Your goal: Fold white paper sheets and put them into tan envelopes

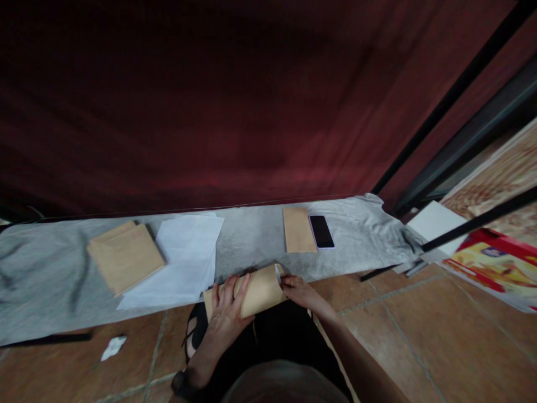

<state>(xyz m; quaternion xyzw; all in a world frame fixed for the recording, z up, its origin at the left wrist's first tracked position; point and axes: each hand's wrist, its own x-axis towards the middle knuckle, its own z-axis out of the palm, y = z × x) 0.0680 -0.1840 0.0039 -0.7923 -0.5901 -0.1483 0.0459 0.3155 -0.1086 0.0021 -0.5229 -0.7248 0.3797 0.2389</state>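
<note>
Head view, left to right: kraft envelope stack sits skewed on the grey cloth, partly over loose white paper sheets. Sheets look thin and limp; I'd expect them to slide and crease easily, best lifted by an edge with support below. Next, left hand: fingers spread wide across the top of the open-ended kraft envelope, steadying it rather than visibly gripping; underside hidden. That envelope is over the lap, at the front edge of the cloth, bowed up, with something white showing in its right end. Should be light, springy, semi-stiff along the folds, soft mid-panel; dry paper, so moderate friction. Crushes or tears if squeezed hard. Best hold: flat palm on the body, light pinch at the mouth edge. Right hand is at that mouth, fingers curled in and partly hidden; can't tell if they're pinching paper or contents. Further right on the cloth: flat kraft envelope, light, take by an edge, and just beside it a smartphone, likely rigid and slick-faced, hold by its long sides.
</note>
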